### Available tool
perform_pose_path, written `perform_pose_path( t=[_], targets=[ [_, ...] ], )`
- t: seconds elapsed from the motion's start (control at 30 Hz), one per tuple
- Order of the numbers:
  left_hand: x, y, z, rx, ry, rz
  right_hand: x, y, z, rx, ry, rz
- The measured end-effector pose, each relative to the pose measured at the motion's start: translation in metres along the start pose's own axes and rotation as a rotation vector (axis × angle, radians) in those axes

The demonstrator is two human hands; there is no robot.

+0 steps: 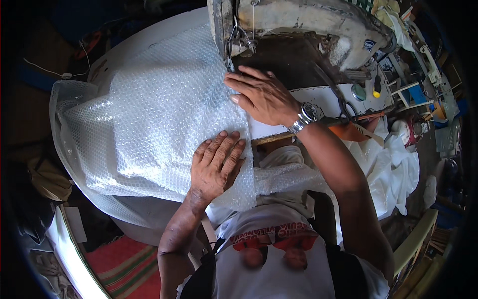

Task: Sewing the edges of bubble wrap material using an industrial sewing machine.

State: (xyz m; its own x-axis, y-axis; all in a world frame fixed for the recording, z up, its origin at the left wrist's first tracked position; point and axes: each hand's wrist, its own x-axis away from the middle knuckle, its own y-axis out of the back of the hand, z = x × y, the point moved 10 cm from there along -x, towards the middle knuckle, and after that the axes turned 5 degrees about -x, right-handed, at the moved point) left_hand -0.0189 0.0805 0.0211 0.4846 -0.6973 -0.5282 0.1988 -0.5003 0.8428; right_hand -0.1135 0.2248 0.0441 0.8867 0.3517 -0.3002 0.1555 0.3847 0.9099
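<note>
A wide sheet of clear bubble wrap (159, 114) covers the left part of the white table, its near edge hanging toward my lap. My left hand (217, 162) lies flat on it close to its right edge, fingers stretched forward. Farther off, my right hand (261, 94), with a metal watch (305, 117) on the wrist, rests with fingers extended over the same edge. Its fingertips are beside the needle area (230, 65) of an old, worn sewing machine (298, 20). The bubble wrap's edge runs up under the needle. Neither hand grips anything.
Large dark scissors (343, 102) lie on the table right of my right hand, near a small round tin (358, 92) and a yellow-handled screwdriver (377, 85). White plastic sheeting (386, 169) drapes at the right. A red striped mat (124, 264) is at lower left.
</note>
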Motion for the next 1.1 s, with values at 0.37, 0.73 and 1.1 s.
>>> perform_pose_path(
  t=[0.37,0.73,1.1],
  targets=[
    [-0.025,0.034,0.025,0.203,-0.103,0.128,0.084,-0.005,0.069,-0.152,0.03,0.15],
    [-0.194,-0.138,0.333,0.563,0.246,-0.028,0.07,0.014,0.096,-0.198,0.156,-0.029],
    [-0.207,-0.086,0.189,-0.103,-0.098,0.017,0.062,0.011,0.067,-0.144,0.138,0.058]
  ],
)
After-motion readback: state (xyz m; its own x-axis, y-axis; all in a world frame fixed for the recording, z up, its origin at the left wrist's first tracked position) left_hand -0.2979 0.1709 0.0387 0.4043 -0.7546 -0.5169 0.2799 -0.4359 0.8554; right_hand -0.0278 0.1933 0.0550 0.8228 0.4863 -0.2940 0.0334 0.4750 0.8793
